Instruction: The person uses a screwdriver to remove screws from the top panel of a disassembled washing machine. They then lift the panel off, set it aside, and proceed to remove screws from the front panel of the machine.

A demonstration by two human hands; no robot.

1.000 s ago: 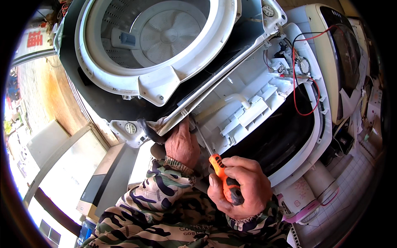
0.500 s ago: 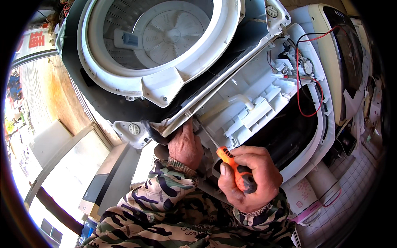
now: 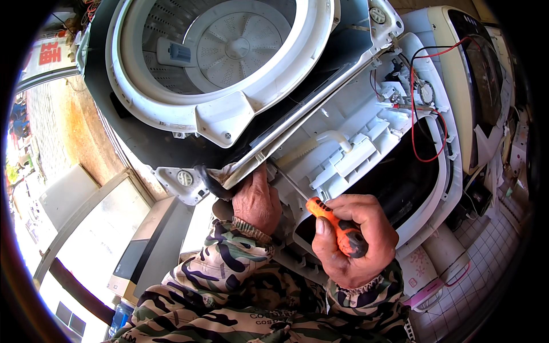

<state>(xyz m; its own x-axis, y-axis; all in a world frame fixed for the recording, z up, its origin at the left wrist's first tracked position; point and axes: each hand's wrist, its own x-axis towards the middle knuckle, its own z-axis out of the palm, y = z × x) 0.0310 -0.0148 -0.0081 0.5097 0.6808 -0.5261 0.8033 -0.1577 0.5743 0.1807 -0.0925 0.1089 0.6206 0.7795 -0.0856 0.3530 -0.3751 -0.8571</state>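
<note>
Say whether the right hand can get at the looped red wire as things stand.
Probably not to grasp it: the right hand is wrapped around the orange screwdriver, though nothing visible covers the red wire.

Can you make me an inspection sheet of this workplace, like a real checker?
Surface: white tiles at right; whatever supports the washer is hidden.
Job's things: the washer, its tub exposed; a white plastic cover beside it; an orange-and-black screwdriver.
Clutter: white-and-pink container, lower right.
Hands: right hand grips the screwdriver; left hand is at the washer's edge, fingertips hidden.
Cables: red wire and black wire by the white plastic cover.
Surroundings: cream appliance at right.
</note>
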